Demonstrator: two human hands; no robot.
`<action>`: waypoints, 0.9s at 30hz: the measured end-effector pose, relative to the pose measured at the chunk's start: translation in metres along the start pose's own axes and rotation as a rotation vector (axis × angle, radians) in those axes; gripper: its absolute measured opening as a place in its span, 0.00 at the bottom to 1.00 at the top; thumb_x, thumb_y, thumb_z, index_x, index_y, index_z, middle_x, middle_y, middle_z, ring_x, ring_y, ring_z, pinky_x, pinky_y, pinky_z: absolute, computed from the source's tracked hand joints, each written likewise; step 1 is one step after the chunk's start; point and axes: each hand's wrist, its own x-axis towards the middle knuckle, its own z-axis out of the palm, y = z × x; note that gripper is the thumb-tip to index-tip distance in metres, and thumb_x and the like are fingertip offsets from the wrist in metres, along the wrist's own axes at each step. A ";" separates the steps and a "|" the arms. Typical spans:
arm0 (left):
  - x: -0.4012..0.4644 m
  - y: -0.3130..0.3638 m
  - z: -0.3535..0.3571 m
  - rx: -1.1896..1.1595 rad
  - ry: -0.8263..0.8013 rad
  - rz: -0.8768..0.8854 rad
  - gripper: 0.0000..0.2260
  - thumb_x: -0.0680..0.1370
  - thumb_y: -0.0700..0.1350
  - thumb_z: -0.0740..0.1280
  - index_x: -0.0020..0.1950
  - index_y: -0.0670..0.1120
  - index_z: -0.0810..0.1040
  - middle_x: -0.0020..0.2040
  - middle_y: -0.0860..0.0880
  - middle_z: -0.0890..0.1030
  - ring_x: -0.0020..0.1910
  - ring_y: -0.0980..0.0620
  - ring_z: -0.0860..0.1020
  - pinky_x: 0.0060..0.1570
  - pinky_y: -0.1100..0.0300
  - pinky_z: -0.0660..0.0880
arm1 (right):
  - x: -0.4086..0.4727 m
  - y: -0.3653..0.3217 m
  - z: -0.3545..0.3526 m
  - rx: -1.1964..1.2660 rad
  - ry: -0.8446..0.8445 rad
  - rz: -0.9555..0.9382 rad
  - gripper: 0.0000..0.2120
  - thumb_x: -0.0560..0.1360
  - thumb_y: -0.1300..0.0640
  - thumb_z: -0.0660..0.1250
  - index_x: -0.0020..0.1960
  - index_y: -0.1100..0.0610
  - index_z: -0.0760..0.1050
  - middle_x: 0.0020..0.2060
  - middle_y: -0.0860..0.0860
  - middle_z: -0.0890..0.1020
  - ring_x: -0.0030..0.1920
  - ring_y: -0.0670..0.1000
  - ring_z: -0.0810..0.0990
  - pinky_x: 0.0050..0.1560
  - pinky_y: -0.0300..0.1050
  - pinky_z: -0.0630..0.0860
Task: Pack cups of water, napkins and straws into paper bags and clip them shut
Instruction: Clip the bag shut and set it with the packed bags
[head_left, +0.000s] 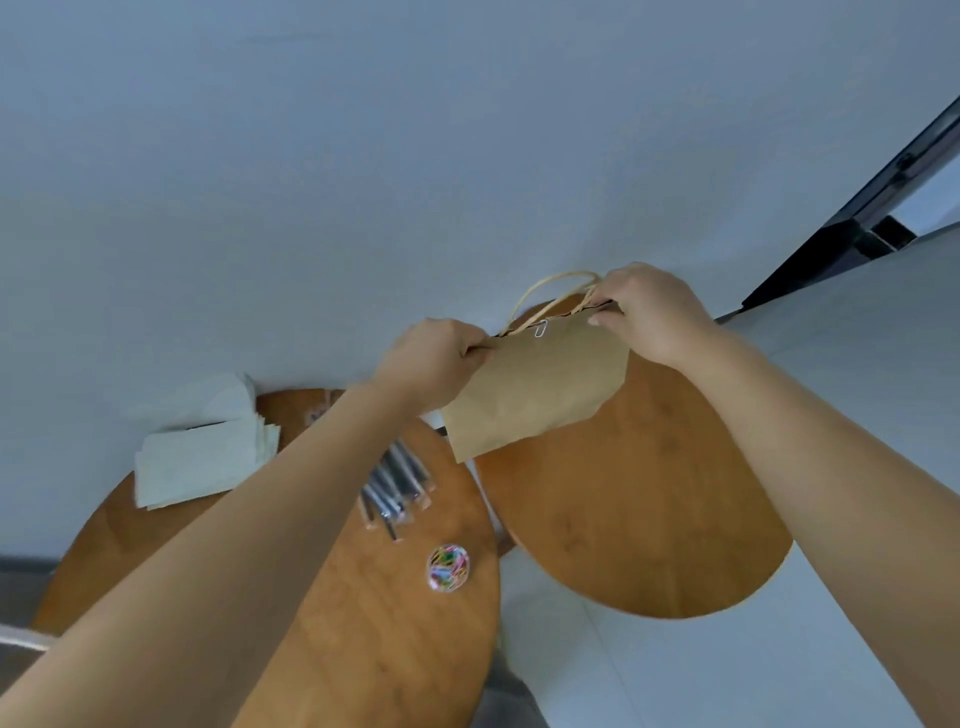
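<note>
A brown paper bag (540, 389) with twine handles (550, 291) hangs in the air above the right round wooden table (649, 519). My left hand (431, 364) pinches its top left corner. My right hand (649, 312) pinches the top right corner, close to the handles. A small white paper clip (541, 328) sits on the bag's top edge between my hands. What the bag holds is hidden.
On the left wooden table (363, 597) lie a stack of white napkins (202, 457), a bundle of wrapped straws (395, 488) and a clear round box of coloured paper clips (448, 567). A pale wall stands behind both tables. No cups show.
</note>
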 end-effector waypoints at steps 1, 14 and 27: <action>0.019 0.009 0.011 -0.024 -0.001 -0.010 0.11 0.81 0.45 0.60 0.57 0.47 0.81 0.48 0.48 0.82 0.46 0.47 0.76 0.44 0.55 0.73 | 0.009 0.020 0.002 0.007 -0.009 0.018 0.08 0.75 0.58 0.66 0.48 0.62 0.78 0.41 0.53 0.78 0.50 0.55 0.73 0.42 0.47 0.66; 0.226 0.051 0.101 -0.061 -0.036 -0.112 0.13 0.82 0.46 0.56 0.56 0.46 0.79 0.43 0.49 0.76 0.47 0.46 0.76 0.41 0.58 0.70 | 0.118 0.198 0.057 0.084 -0.016 0.255 0.07 0.74 0.60 0.67 0.50 0.59 0.80 0.49 0.56 0.81 0.53 0.58 0.76 0.48 0.47 0.69; 0.300 0.039 0.100 -0.008 0.074 -0.200 0.16 0.81 0.45 0.56 0.32 0.51 0.67 0.31 0.52 0.68 0.38 0.47 0.71 0.31 0.60 0.61 | 0.192 0.233 0.081 0.148 0.018 0.256 0.06 0.73 0.63 0.65 0.48 0.63 0.79 0.45 0.59 0.81 0.49 0.59 0.77 0.46 0.48 0.72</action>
